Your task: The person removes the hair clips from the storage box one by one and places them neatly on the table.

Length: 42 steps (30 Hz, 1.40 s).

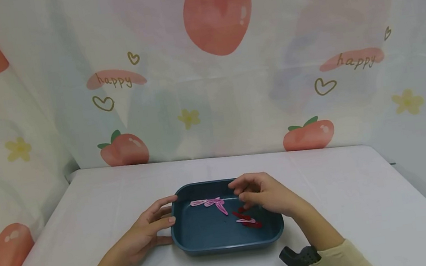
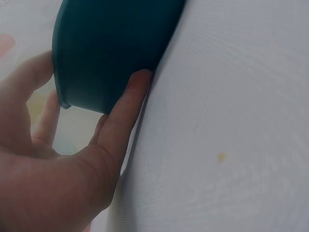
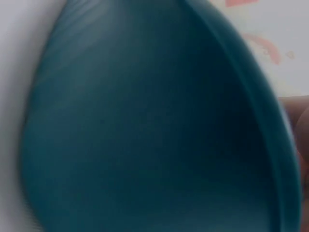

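A dark teal tray (image 1: 211, 237) stands on the table with hair clips in it. Several pink snap hair clips (image 1: 220, 205) lie in its upper middle; red hair clips (image 1: 252, 224) and a paler pink clip (image 1: 246, 220) lie toward the right. My left hand (image 1: 145, 231) rests against the tray's left end, fingers spread and fairly straight. In the left wrist view its fingertips (image 2: 140, 79) touch the tray's outer wall. Over the right part of the tray is my right hand (image 1: 264, 193), fingers loosely bent, a gap showing between thumb and fingers. The tray wall (image 3: 145, 121) mostly blocks the right wrist view.
A white-covered table (image 1: 371, 210) carries the tray. Behind it hangs a pale curtain (image 1: 233, 103) printed with fruit, flowers and hearts, which continues along the left side. Black wrist devices (image 1: 300, 257) sit by both cuffs.
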Motion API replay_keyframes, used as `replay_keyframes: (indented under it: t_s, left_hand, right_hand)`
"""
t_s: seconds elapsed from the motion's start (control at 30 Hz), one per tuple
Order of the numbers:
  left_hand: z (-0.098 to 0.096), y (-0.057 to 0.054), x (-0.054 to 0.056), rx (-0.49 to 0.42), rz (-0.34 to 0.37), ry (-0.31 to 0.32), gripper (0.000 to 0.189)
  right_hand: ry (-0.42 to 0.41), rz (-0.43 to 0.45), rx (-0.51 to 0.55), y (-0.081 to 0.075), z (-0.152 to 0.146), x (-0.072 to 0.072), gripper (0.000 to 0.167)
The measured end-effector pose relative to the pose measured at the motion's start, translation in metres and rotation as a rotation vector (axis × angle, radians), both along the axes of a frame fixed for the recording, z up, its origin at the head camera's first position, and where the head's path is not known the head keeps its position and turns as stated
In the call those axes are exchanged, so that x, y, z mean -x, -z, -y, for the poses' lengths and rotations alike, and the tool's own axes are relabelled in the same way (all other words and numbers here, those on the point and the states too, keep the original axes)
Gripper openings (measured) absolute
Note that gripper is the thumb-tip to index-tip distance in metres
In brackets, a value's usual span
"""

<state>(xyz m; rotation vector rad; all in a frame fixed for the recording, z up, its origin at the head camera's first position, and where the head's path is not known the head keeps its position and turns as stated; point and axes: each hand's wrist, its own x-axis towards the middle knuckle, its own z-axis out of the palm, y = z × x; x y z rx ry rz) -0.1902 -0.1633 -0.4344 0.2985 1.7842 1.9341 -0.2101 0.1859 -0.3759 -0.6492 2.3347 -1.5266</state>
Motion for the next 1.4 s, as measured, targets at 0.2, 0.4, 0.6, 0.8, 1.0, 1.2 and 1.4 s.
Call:
replay_keyframes:
  t_s: [0.2, 0.4, 0.6, 0.8, 1.0, 1.2, 1.4]
  left_hand:
    - [0.000, 0.001, -0.001, 0.007, -0.003, -0.005, 0.059]
    - [0.000, 0.002, 0.001, 0.008, 0.003, -0.007, 0.058]
    - [0.000, 0.002, 0.002, 0.002, -0.001, -0.007, 0.058]
    - [0.001, 0.001, 0.000, 0.002, -0.004, -0.002, 0.059]
    - [0.001, 0.002, 0.000, 0.002, -0.001, -0.003, 0.059]
    - [0.000, 0.002, 0.001, 0.010, -0.001, -0.009, 0.058]
    - [0.000, 0.002, 0.001, 0.000, 0.012, -0.016, 0.057]
  right_hand:
    - [0.011, -0.034, -0.087, 0.004, 0.007, -0.005, 0.031]
    - [0.008, -0.111, -0.182, 0.007, 0.012, -0.006, 0.032]
    - [0.029, -0.201, -0.290, 0.012, 0.018, -0.007, 0.035]
    - [0.041, -0.292, -0.422, 0.018, 0.024, -0.010, 0.040]
    - [0.035, -0.352, -0.519, 0.021, 0.027, -0.014, 0.043]
    - [0.041, -0.371, -0.556, 0.023, 0.030, -0.015, 0.040]
    - [0.031, -0.429, -0.587, 0.024, 0.032, -0.015, 0.038]
